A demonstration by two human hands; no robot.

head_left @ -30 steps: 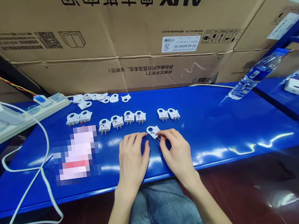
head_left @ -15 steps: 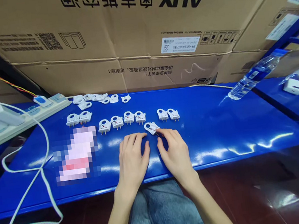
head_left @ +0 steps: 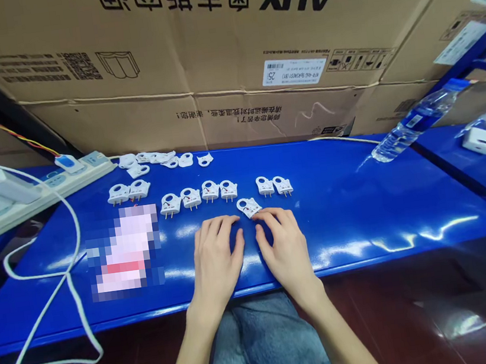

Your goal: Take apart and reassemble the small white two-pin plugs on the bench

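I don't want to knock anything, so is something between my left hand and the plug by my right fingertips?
Nothing visible stands between your left hand and the plug, just blue table. Your right hand is at the plug's near side.

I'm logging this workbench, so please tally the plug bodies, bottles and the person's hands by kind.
Plug bodies: 9
Bottle: 1
Hands: 2
Total: 12
The loose white pieces at the back overlap too much to count surely.
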